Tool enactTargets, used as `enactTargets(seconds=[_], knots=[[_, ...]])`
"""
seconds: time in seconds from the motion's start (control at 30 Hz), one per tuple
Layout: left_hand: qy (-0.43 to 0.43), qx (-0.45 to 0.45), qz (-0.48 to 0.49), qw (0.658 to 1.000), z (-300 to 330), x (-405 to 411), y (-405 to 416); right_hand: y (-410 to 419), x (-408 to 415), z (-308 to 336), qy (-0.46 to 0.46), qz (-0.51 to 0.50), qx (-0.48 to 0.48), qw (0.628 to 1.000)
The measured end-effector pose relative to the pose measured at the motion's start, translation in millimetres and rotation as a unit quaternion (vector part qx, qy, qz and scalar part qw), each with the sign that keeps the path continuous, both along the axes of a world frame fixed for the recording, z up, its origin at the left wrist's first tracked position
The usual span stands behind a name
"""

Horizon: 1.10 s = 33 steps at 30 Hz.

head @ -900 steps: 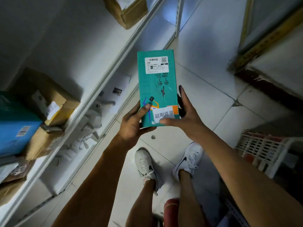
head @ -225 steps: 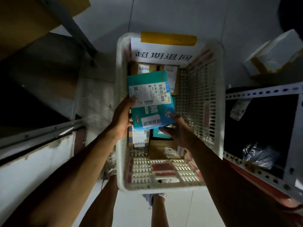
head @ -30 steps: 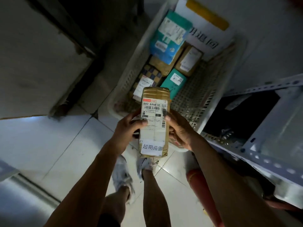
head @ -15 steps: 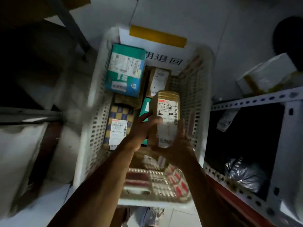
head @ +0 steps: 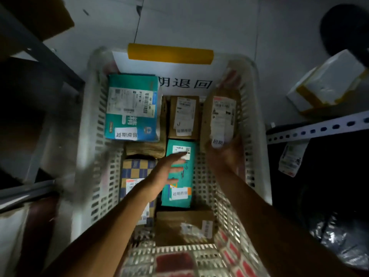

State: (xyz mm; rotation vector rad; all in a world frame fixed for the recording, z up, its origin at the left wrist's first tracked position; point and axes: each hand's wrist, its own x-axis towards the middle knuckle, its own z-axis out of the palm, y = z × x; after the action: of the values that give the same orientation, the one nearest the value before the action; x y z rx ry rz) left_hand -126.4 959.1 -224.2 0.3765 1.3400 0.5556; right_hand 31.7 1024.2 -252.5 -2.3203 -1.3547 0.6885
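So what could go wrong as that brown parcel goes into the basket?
The brown parcel is held only at its near end by the right hand, so it might tip or drop onto the cardboard box beside it. It lies close to the right wall of the basket, where it could snag. The left hand, spread over the small teal parcel, might get bumped.

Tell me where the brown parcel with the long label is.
Head view: the brown parcel is by the right wall of the white basket, beside a smaller brown box, its near end in the right hand.
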Motion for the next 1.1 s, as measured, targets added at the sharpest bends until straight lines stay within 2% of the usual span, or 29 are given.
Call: enactTargets(seconds=[0.07,0.17,0.23,0.37,0.47,0.67,0.73,0.9,1.03,1.1], knots=[[0.005,-0.022,-0.013,1.0,-16.9,-4.0,-29.6,30.7,-4.2,-18.9,-0.006,0.036,-0.062,0.997],[0.001,-0.083,0.011,0.996,-42.3,-4.3,-79.0,52.6,-6.4,-54.2,-0.049,0.167,-0.209,0.962],[-0.006,-0.118,0.01,0.993,-48.9,-0.6,-102.6,54.3,-7.6,-65.7,-0.1,0.218,-0.259,0.936],[0.003,-0.14,0.026,0.99,-35.4,4.4,-132.7,60.3,-0.7,-50.2,-0.137,0.271,-0.333,0.892],[0.016,-0.132,0.044,0.99,-15.4,4.3,-136.4,55.9,0.8,-25.9,-0.166,0.306,-0.327,0.879],[0.082,-0.112,0.105,0.985,25.4,2.3,-128.8,-10.2,-22.2,30.5,-0.017,0.342,-0.327,0.881],[0.129,-0.09,0.112,0.981,36.0,1.0,-137.6,-40.6,-23.7,51.6,-0.005,0.374,-0.305,0.876],[0.252,-0.059,0.171,0.951,93.8,3.0,-179.3,-108.1,-34.1,102.0,-0.042,0.509,-0.293,0.808],[0.245,-0.015,0.294,0.924,163.4,11.4,-237.2,-152.7,-51.8,155.1,-0.06,0.604,-0.255,0.753],[0.267,-0.011,0.327,0.907,195.6,14.1,-278.8,-175.7,-65.1,184.5,-0.065,0.65,-0.238,0.719]])
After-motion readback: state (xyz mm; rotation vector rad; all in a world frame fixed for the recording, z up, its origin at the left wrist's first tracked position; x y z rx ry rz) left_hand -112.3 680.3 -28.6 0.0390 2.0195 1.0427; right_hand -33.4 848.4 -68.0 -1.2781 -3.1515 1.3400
